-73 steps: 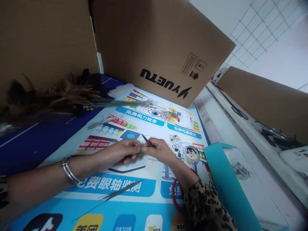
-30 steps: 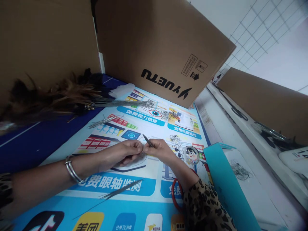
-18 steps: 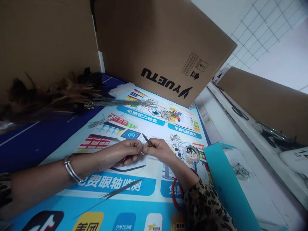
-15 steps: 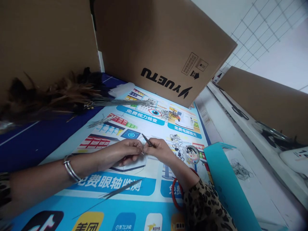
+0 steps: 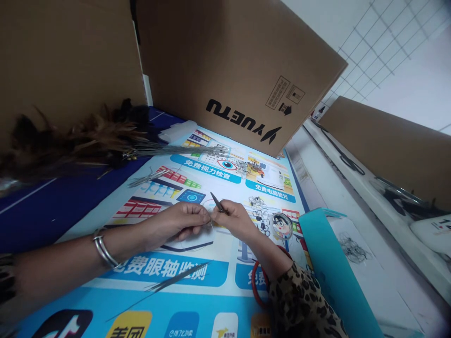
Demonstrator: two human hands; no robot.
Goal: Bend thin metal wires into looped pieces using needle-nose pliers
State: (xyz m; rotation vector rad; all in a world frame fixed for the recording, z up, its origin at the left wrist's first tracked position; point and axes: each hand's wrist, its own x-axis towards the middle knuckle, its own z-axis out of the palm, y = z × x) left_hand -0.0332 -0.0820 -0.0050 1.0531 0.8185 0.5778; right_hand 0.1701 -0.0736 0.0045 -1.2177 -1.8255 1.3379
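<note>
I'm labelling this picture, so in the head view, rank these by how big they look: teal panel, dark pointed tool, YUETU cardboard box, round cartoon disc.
1. YUETU cardboard box
2. Teal panel, cut off by the bottom edge
3. Round cartoon disc
4. Dark pointed tool, partly hidden by the right hand

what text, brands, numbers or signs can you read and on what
"YUETU", upside down: cardboard box
Arrow: same box; print beside it too small
"免费视力检查": printed mat
"免费电脑验光": mat
"费眼轴监测": mat, start partly covered
"免费": mat, rest covered
"美团": mat's yellow tile
Note sign: mat's black tile
Other tiles, white object at right: too blurred
</note>
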